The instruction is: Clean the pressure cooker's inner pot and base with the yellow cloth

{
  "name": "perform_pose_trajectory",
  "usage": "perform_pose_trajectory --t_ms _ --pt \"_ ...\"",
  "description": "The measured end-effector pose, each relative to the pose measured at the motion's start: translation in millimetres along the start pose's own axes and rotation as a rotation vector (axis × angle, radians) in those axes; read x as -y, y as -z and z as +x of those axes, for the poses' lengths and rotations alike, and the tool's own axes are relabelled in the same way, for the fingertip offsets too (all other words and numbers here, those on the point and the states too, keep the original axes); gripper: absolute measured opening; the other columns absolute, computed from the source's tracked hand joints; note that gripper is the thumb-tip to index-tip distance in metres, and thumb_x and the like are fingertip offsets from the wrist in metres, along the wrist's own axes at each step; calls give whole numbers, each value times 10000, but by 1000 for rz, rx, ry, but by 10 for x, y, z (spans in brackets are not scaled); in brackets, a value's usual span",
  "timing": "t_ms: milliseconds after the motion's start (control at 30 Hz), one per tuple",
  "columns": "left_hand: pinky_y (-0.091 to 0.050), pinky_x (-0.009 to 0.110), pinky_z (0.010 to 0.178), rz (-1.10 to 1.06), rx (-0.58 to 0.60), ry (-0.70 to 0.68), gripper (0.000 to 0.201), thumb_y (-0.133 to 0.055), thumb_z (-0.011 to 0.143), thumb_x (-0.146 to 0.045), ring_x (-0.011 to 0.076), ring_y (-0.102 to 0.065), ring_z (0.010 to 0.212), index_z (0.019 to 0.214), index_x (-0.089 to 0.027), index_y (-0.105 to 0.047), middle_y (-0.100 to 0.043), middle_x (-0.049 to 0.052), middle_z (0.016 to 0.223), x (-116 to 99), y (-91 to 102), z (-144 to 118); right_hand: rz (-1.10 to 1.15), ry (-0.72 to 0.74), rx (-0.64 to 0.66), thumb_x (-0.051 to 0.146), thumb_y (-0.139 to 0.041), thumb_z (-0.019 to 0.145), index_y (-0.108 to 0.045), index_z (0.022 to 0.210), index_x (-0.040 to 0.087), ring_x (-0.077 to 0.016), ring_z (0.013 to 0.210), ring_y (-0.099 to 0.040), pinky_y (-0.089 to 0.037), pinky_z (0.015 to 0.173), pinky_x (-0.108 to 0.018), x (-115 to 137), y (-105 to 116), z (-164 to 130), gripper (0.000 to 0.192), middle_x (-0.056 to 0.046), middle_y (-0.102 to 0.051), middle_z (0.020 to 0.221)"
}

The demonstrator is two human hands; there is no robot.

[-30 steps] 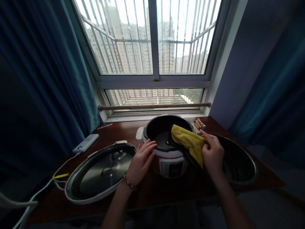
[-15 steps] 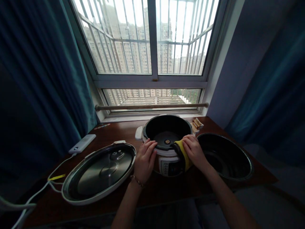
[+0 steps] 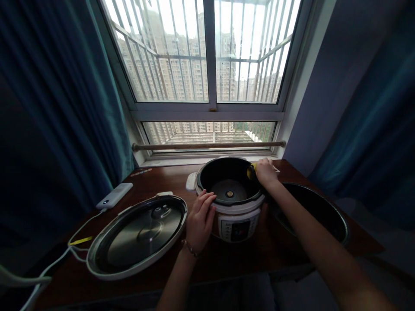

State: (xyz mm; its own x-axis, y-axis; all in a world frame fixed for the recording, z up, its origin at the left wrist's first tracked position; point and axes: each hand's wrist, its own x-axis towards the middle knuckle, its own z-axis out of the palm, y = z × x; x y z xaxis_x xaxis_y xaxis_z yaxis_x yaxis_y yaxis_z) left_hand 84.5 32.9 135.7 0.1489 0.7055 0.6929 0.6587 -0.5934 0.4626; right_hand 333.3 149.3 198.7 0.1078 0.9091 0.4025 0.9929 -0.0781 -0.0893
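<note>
One cooker (image 3: 236, 211), left hand (image 3: 200, 218) flat against it, right hand (image 3: 266, 171) gripping one yellow cloth (image 3: 249, 172).

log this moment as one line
left hand: on cooker side | right hand: yellow cloth at far rim | lid: left on table

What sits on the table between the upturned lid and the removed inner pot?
The head view shows the cooker base there, left hand against its side.
</note>
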Motion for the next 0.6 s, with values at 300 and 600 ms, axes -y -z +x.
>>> perform_pose_trajectory --t_ms 300,600 --pt "-346 408 1048 5 39 25 308 -417 882 -176 198 -352 1282 1178 -219 -489 -499 60 1258 -13 8 -2 61 96 89 22 -299 832 -553 1091 -50 -268 1017 -490 -373 845 -348 334 -420 777 370 -269 -544 1070" --pt "-346 423 1044 28 13 57 309 -414 880 -171 213 -343 1290 1177 -217 -486 -490 71 1257 29 -63 -34 150 189 234 64 -413 820 -640 1000 12 -208 988 -551 -370 815 -227 470 -589 1212 294 -201 -622 1042"
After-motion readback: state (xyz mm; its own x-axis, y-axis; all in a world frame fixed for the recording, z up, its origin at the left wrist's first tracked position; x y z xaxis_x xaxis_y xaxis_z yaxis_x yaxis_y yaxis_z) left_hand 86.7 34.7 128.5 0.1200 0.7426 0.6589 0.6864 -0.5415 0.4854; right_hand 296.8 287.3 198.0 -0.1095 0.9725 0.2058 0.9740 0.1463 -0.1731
